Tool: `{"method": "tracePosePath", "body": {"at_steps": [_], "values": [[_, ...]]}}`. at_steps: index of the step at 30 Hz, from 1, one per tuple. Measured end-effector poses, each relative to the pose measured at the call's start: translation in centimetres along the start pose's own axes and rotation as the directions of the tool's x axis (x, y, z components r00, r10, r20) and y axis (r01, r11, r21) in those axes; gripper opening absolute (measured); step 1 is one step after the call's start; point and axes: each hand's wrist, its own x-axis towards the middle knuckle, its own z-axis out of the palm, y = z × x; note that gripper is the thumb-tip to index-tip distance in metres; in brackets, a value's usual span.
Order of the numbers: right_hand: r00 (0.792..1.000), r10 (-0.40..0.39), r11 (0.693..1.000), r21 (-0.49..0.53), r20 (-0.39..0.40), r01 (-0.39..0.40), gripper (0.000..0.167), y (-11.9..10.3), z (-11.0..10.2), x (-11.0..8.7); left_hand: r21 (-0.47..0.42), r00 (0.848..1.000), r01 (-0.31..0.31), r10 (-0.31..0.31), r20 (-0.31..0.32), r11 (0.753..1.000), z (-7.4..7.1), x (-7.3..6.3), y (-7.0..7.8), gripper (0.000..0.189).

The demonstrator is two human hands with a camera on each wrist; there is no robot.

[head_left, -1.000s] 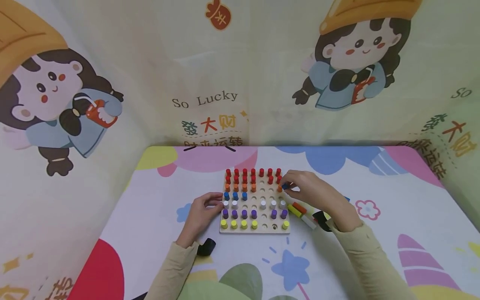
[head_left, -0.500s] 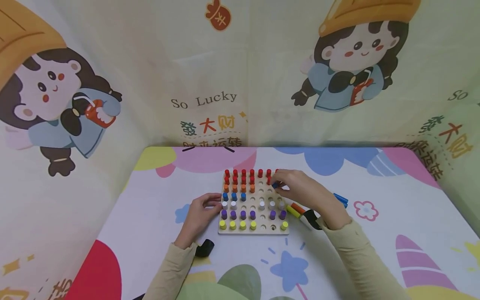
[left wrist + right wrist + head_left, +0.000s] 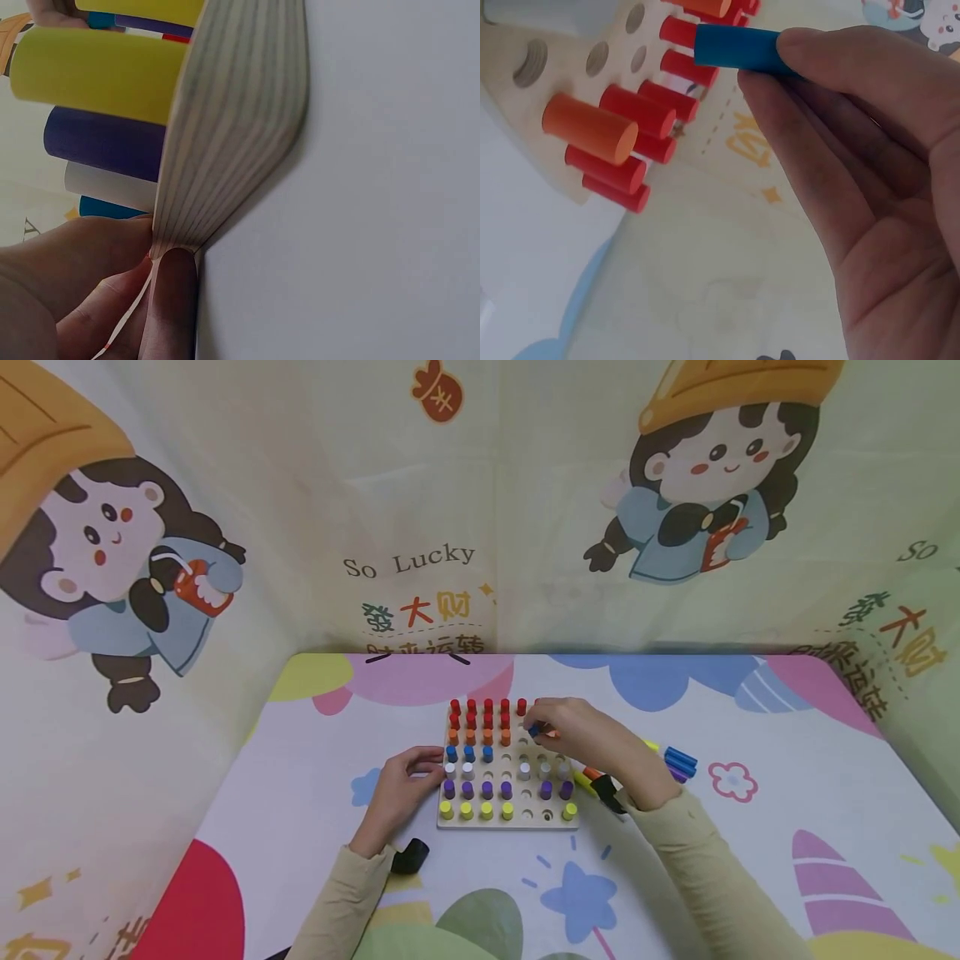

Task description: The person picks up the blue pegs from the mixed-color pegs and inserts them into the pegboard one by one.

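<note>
A wooden pegboard (image 3: 480,827) lies on the table, with rows of red, orange, blue, white, purple and yellow pegs standing in its holes. My left hand (image 3: 405,789) grips its left edge; in the left wrist view the thumb (image 3: 82,247) lies at the upper edge and a finger (image 3: 174,300) against the side. Between thumb and fingertips my right hand (image 3: 588,737) pinches a blue peg (image 3: 735,49), over the right part of the board, near bare holes. Seen from the right wrist, the peg's free end overlaps red pegs (image 3: 679,31) behind it. The right hand hides some back-right pegs in the head view.
Loose blue pegs (image 3: 681,758) and a purple peg (image 3: 679,772) lie on the table to the right, beyond the right wrist. Closer to the board's right side lie a yellow peg (image 3: 584,783) and an orange peg (image 3: 592,772). A printed curtain (image 3: 540,568) stands behind the table.
My right hand has moved left over the board with the blue peg, from the right edge further inward. The left hand stays on the board's edge.
</note>
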Motion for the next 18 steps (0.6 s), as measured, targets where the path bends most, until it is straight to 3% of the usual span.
{"method": "tracePosePath", "body": {"at_steps": [12,18], "values": [[0.998,-0.064,0.998,0.012,0.013,0.064,0.021,0.0,0.6,1.0,0.014,1.000,-0.006,0.006,0.000,1.000,0.0,0.0,-0.1,0.033],[0.997,-0.042,0.999,0.002,0.057,0.042,0.023,-0.3,0.7,1.5,0.016,1.000,-0.003,0.003,-0.002,1.000,0.0,0.0,-0.2,0.032]]}}
